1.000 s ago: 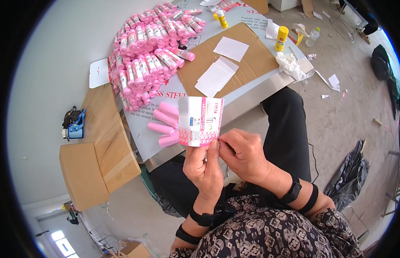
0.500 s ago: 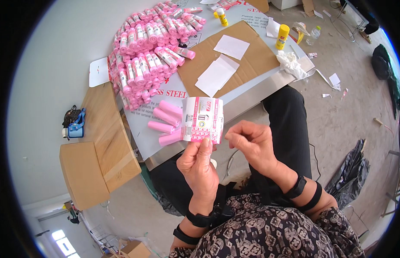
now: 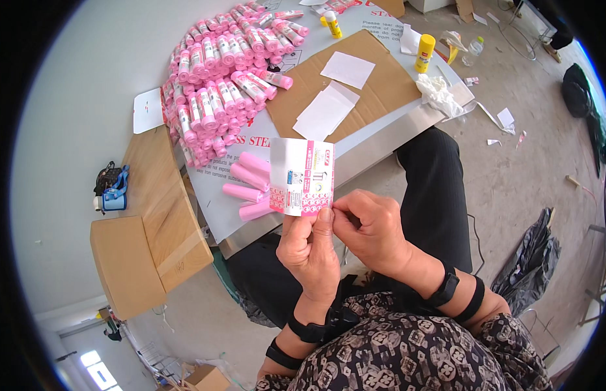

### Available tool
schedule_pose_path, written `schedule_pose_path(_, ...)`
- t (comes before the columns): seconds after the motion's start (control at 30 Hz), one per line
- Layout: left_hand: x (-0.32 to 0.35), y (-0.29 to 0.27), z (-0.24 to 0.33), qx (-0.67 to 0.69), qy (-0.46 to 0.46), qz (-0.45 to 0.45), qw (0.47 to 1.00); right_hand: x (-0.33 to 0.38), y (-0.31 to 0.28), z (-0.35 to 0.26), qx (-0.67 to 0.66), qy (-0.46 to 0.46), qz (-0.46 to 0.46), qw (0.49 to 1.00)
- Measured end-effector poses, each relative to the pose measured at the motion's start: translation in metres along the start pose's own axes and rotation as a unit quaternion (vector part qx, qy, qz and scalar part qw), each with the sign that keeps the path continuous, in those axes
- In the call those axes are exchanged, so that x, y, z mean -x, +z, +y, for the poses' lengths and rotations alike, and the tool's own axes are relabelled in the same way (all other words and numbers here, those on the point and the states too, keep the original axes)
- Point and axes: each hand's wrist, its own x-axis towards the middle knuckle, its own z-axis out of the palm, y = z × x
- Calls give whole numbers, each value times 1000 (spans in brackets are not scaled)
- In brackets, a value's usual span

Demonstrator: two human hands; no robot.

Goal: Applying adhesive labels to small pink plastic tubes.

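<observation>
My left hand [image 3: 309, 254] pinches printed pink-and-white paper labels [image 3: 303, 176] by their lower edge, thumb in front and fingers behind. How many labels lie together I cannot tell. At their lower right corner my right hand [image 3: 373, 231] is closed, thumb and forefinger pinched on the edge. Just left of the labels, several plain pink rolls [image 3: 252, 176] lie on the table's near part, partly hidden behind the paper. Farther off, a large heap of pink rolls [image 3: 215, 98] with labels around them is piled at the table's left side.
A brown cardboard sheet [image 3: 381, 85] on the table [image 3: 381, 143] bears white paper pieces [image 3: 325, 111]. Yellow glue sticks [image 3: 424, 53] stand upright near its far edge, and crumpled white tissue [image 3: 436, 94] lies at the right corner. A wooden board [image 3: 163, 189] adjoins on the left.
My right hand has moved left from beside the labels onto their lower right corner. The labels have turned slightly, showing more of a white side panel.
</observation>
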Motion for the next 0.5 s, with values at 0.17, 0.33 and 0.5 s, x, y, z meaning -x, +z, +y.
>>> schedule_pose_path(0.17, -1, 3, 0, 39, -33, 9, 999, -3, -1, 2, 18, -25, 7, 1000)
schedule_pose_path(0.33, -3, -1, -2, 70, -68, 0, 995, -3, -4, 0, -78, 105, -14, 991)
schedule_pose_path(0.5, -6, -5, -3, 306, -177, 28, 935, -10, -10, 22, -253, 281, 32, 925)
